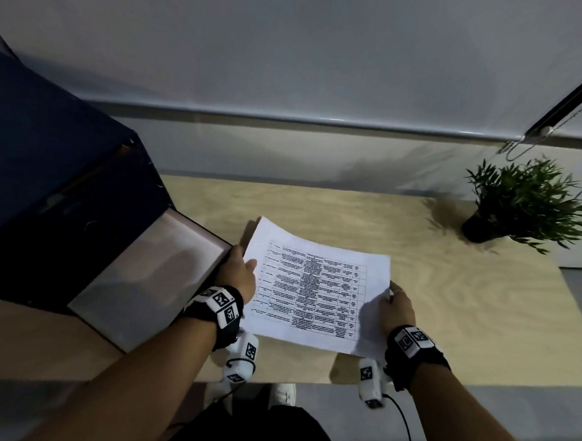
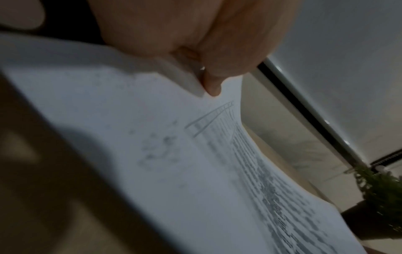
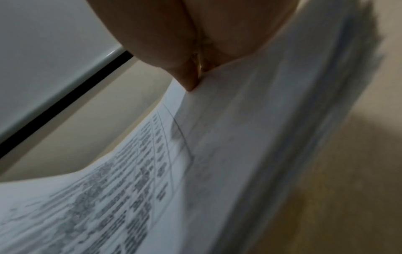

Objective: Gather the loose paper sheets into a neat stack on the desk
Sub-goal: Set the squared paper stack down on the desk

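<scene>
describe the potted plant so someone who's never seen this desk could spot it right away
Start at the light wooden desk below the pale wall. Go to its far right corner, well clear of the paper sheets held by the left hand and right hand. The potted plant stands there: spiky green leaves in a small dark pot, the only green thing in view.

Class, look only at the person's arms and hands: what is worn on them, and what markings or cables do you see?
Both forearms are bare, without sleeves. Each wrist carries a black strap with white cubes printed with black square markers. A white camera unit hangs below each wrist, trailing a thin black cable. The right hand wears a ring.
</scene>
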The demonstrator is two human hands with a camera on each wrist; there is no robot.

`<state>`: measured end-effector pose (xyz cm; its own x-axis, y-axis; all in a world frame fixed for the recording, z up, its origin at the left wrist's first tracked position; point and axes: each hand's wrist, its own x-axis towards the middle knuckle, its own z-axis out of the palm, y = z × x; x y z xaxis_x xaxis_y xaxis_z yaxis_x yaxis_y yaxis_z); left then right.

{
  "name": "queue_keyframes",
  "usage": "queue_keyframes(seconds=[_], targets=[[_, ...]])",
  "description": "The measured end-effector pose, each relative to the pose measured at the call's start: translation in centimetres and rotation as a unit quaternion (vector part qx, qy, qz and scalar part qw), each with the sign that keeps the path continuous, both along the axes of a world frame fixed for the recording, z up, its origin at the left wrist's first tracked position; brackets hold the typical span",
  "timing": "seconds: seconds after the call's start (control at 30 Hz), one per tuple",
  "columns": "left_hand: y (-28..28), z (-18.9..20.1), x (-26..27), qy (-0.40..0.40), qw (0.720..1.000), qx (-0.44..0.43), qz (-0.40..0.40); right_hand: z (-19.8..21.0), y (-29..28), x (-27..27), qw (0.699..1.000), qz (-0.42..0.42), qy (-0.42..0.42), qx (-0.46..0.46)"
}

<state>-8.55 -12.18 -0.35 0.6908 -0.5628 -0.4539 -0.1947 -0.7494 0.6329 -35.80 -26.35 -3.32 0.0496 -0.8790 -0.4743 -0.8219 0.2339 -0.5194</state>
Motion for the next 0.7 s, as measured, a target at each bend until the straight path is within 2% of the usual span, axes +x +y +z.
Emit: queue_keyframes(seconds=[0.1,0.13,0.2,0.3,0.33,0.4,0.5,0.6,0.63,0.7], targets=[[0.3,1.5,0.5,-0.023,0.998,-0.054,0.002,0.7,-0.5,0.2,1.0,-0.001,-0.004,0.01],[0.5,1.9,0.8,-0.025,0.997,-0.08,0.003,1.1,-0.5,0.8,1.0,0.02,0.001,0.001],[0.8,2.7,1.9,-0.024,0.99,-0.139,-0.003,2.1,-0.6,2.3,0.991,0.098,0.048,-0.076],[1.5,4.4,3.8,-0.018,0.978,-0.203,-0.039,4.2,-0.9,5.7,0.937,0.272,0.062,-0.21],[1.7,4.9,4.5,-0.009,0.974,-0.221,-0.05,4.8,-1.0,7.1,0.918,0.328,0.05,-0.216],[1.9,6.0,5.8,0.028,0.968,-0.237,-0.077,6.0,-1.0,9.4,0.899,0.398,0.022,-0.181],[3.1,7.1,7.8,0.071,0.967,-0.227,-0.091,7.2,-0.2,11.9,0.903,0.415,-0.042,-0.106],[5.4,6.9,9.8,0.042,0.982,-0.151,-0.1,7.3,1.0,13.3,0.908,0.401,-0.095,-0.082],[6.5,6.8,10.2,0.038,0.989,-0.122,-0.075,7.1,1.2,13.6,0.909,0.396,-0.109,-0.073],[9.1,5.4,10.9,0.066,0.992,-0.104,0.029,6.9,1.5,14.1,0.919,0.366,-0.14,-0.037]])
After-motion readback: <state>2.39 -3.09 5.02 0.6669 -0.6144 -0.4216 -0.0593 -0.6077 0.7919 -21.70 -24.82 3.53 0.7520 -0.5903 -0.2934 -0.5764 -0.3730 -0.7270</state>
